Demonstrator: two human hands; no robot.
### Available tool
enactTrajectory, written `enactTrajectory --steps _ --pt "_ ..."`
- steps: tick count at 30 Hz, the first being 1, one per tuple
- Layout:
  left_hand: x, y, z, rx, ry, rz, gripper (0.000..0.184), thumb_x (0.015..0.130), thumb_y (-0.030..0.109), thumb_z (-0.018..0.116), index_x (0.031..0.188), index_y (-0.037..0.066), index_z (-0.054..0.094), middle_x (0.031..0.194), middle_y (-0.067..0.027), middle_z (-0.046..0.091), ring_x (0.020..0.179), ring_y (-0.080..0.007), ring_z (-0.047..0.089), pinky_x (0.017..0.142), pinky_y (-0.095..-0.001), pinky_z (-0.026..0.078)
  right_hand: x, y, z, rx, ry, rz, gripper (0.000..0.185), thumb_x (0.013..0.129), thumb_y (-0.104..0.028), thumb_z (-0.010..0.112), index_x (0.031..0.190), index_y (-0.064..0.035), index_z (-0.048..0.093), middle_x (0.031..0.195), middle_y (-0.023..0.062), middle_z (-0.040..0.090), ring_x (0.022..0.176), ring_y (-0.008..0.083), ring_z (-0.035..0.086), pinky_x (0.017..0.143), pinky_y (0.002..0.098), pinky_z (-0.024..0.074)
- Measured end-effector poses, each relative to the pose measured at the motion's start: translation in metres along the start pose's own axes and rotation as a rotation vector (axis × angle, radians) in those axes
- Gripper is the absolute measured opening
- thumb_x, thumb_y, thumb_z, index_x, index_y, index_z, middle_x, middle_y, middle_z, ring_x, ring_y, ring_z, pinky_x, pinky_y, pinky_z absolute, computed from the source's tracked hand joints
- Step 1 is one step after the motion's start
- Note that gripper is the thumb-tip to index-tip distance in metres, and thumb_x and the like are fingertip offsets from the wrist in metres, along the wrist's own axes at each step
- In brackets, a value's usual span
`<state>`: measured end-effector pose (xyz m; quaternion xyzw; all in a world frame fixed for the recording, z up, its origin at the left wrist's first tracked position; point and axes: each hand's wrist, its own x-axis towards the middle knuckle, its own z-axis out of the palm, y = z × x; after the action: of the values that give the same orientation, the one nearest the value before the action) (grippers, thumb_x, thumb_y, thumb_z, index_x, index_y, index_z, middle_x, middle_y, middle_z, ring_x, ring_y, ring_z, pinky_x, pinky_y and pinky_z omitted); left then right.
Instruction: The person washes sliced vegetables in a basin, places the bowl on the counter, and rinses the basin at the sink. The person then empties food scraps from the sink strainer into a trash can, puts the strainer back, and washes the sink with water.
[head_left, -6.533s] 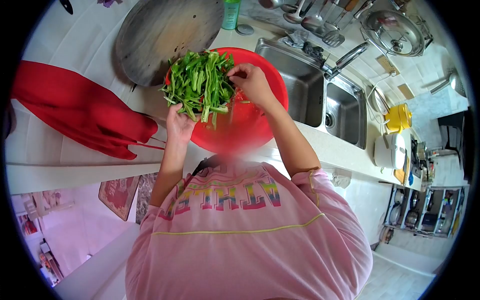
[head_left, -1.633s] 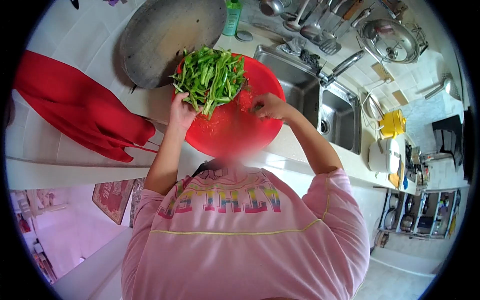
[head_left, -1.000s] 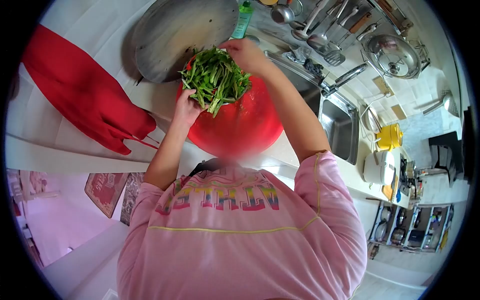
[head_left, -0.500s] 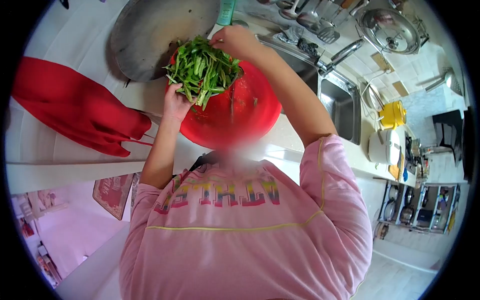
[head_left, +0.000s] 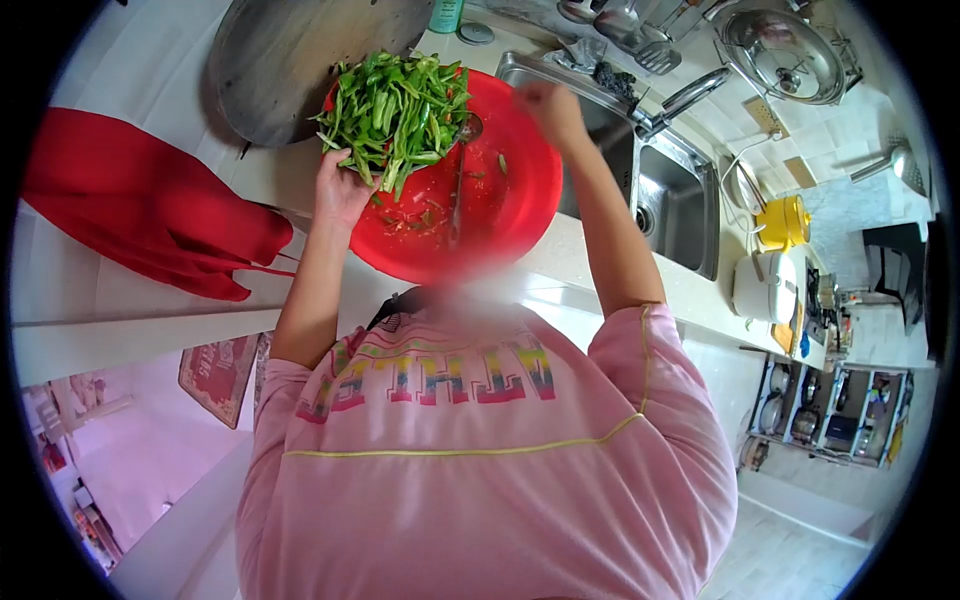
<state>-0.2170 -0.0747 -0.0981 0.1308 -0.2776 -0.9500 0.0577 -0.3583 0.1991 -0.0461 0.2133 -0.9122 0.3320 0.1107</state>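
Note:
Sliced green peppers [head_left: 395, 115] with a few red bits are heaped in a vessel whose rim is mostly hidden. My left hand [head_left: 345, 190] holds that vessel at its lower left edge, over the red basin [head_left: 535, 190]. Inside the basin lie a long-handled spoon [head_left: 459, 180], scattered seeds and small green scraps. My right hand [head_left: 552, 108] is at the basin's upper right rim, beside the sink; its fingers are curled together, and whatever they hold, if anything, is too small to make out.
A large round wooden board [head_left: 310, 60] leans at the upper left. Right of the basin is a double sink [head_left: 680, 210] with a faucet [head_left: 690, 100]. Red cloth [head_left: 150, 200] hangs at left. Farther right stand a yellow pot [head_left: 783, 222] and a white cooker [head_left: 765, 288].
My right hand has moved right, from the top of the pepper heap to the basin's rim near the sink. My left hand still holds the vessel. More of the spoon and basin shows.

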Motion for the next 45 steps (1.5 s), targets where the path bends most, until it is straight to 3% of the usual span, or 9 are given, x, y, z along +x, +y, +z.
enactTrajectory --steps 4,7,14,17,29,33,36,40,45 --pt "0.001 -0.002 0.000 -0.005 -0.012 0.015 0.044 0.070 0.017 0.056 0.112 0.010 0.045 0.108 -0.0073 0.051 0.099 -0.0241 0.049 0.084 -0.0425 0.042 -0.034 0.043 0.060 -0.459 -0.364 -0.142 0.022 0.068 -0.020 0.059 0.083 -0.0040 0.061 0.074 0.0158 0.061 0.073 0.0344 0.058 0.066 0.0415 0.0468" --pt "0.000 -0.002 0.002 0.005 -0.001 0.020 0.042 0.071 0.017 0.055 0.111 0.010 0.045 0.108 -0.0071 0.051 0.099 -0.0238 0.049 0.084 -0.0430 0.041 -0.040 0.062 0.092 -0.395 -0.410 -0.316 0.019 0.067 -0.018 0.058 0.081 -0.0045 0.060 0.072 0.0162 0.060 0.071 0.0348 0.058 0.065 0.0427 0.0463" --pt "0.003 -0.003 -0.002 -0.004 0.000 0.031 0.041 0.071 0.016 0.055 0.110 0.010 0.046 0.107 -0.0064 0.051 0.097 -0.0231 0.049 0.081 -0.0397 0.041 -0.030 0.052 0.092 -0.310 -0.430 -0.228 0.024 0.067 -0.020 0.060 0.085 -0.0049 0.061 0.080 0.0161 0.060 0.077 0.0325 0.058 0.068 0.0406 0.0461" --pt "0.004 -0.003 -0.001 -0.023 0.029 0.029 0.041 0.071 0.016 0.055 0.110 0.010 0.046 0.107 -0.0065 0.052 0.098 -0.0229 0.049 0.082 -0.0409 0.041 -0.044 0.016 0.077 -0.252 -0.709 -0.098 0.023 0.069 -0.022 0.060 0.085 -0.0056 0.061 0.081 0.0154 0.060 0.074 0.0319 0.058 0.067 0.0398 0.0462" --pt "0.009 -0.003 -0.010 -0.054 -0.028 -0.004 0.042 0.072 0.015 0.053 0.112 0.005 0.043 0.109 -0.0097 0.051 0.099 -0.0275 0.049 0.085 -0.0451 0.041 -0.093 -0.019 0.056 -0.169 -1.214 -0.428 0.021 0.070 -0.017 0.052 0.083 -0.0030 0.060 0.080 0.0149 0.060 0.073 0.0297 0.056 0.065 0.0379 0.0429" --pt "0.000 -0.002 0.003 -0.019 0.035 0.028 0.041 0.072 0.015 0.053 0.112 0.005 0.044 0.107 -0.0094 0.051 0.098 -0.0271 0.050 0.085 -0.0448 0.041 -0.094 -0.020 0.055 -0.108 -1.112 -0.400 0.020 0.070 -0.015 0.052 0.083 -0.0027 0.061 0.077 0.0157 0.060 0.073 0.0302 0.057 0.065 0.0378 0.0431" --pt "0.005 -0.001 -0.003 -0.019 -0.003 -0.011 0.042 0.072 0.015 0.054 0.112 0.011 0.045 0.107 -0.0070 0.051 0.098 -0.0237 0.048 0.081 -0.0423 0.040 -0.082 -0.031 0.027 0.190 -0.761 -0.374 0.017 0.070 -0.015 0.055 0.081 -0.0032 0.062 0.075 0.0160 0.060 0.070 0.0309 0.057 0.064 0.0384 0.0438" --pt "-0.002 -0.003 0.005 -0.007 0.102 -0.013 0.044 0.072 0.016 0.054 0.114 0.011 0.043 0.110 -0.0071 0.050 0.099 -0.0244 0.048 0.082 -0.0435 0.040 -0.075 -0.006 0.040 -0.553 -0.750 -0.396 0.013 0.070 -0.015 0.058 0.076 -0.0041 0.061 0.077 0.0158 0.060 0.070 0.0318 0.058 0.063 0.0392 0.0460" --pt "-0.007 0.002 0.013 -0.005 0.054 -0.021 0.044 0.072 0.016 0.053 0.114 0.010 0.042 0.111 -0.0080 0.049 0.099 -0.0246 0.049 0.080 -0.0425 0.043 -0.050 -0.014 0.005 -0.065 -0.478 -0.382 0.016 0.068 -0.013 0.061 0.080 -0.0020 0.061 0.072 0.0147 0.060 0.066 0.0265 0.059 0.060 0.0357 0.0453"
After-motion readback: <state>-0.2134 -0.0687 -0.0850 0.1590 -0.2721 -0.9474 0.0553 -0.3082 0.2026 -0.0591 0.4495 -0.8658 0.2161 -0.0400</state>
